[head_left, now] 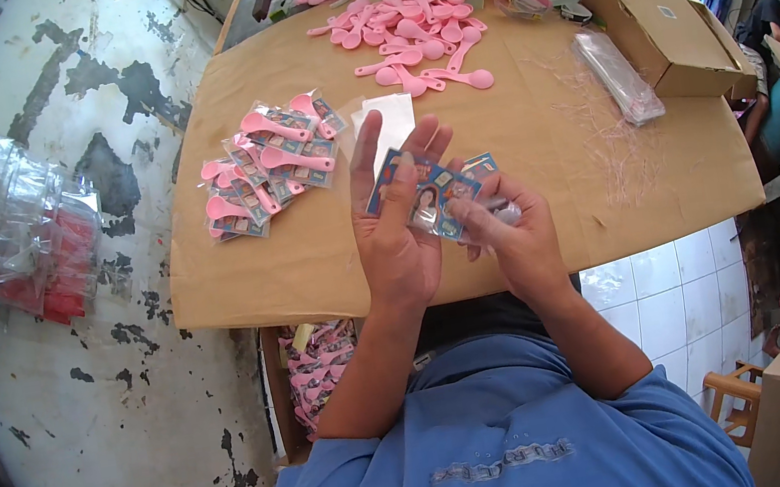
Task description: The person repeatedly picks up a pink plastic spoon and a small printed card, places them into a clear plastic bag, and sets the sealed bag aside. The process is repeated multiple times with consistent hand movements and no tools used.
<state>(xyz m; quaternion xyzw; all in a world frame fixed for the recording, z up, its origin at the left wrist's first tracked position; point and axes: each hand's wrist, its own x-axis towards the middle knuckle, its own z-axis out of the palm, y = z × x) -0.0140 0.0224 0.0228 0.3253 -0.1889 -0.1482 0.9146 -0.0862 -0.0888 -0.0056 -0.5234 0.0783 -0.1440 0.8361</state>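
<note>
The blue shirt [498, 429] is cropped; the right hand [521, 232] partly hides a card [424, 206].

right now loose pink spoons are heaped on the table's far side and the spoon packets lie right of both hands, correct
No: in the head view, the spoon packets lie left, not right, of the left hand and right hand; loose pink spoons are indeed heaped on the far side.

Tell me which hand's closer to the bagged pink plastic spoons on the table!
Left. The left hand is right of the bagged spoons; the right hand is farther right, past the left.
</note>
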